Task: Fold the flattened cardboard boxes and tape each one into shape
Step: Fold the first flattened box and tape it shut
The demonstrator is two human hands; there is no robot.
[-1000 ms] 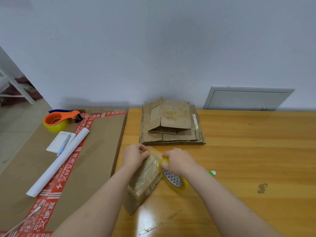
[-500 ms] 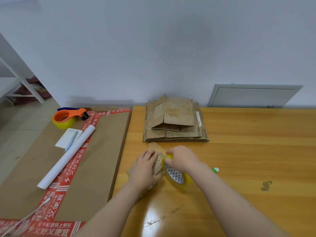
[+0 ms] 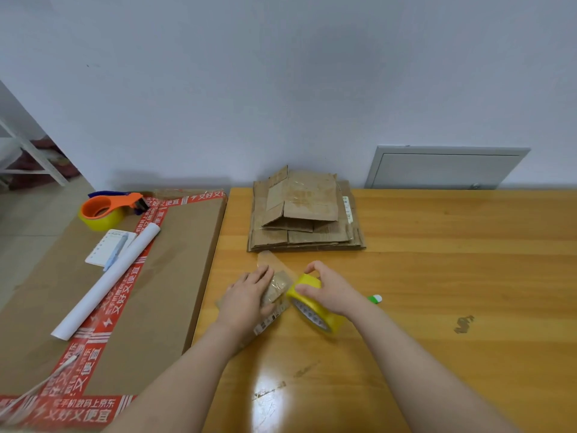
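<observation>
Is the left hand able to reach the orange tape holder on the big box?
Probably yes, with a stretch. The left hand lies flat on the small box, gripping nothing, and nothing tall stands between it and the orange tape holder on the big box.

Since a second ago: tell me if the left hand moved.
Yes. The left hand slid nearer the person, away from the cardboard stack, now flat on the box.

Wooden table [image 3: 452, 276] bearing a flattened-box stack [image 3: 304, 214], one small box [image 3: 278, 285], a yellow tape roll [image 3: 315, 310]
</observation>
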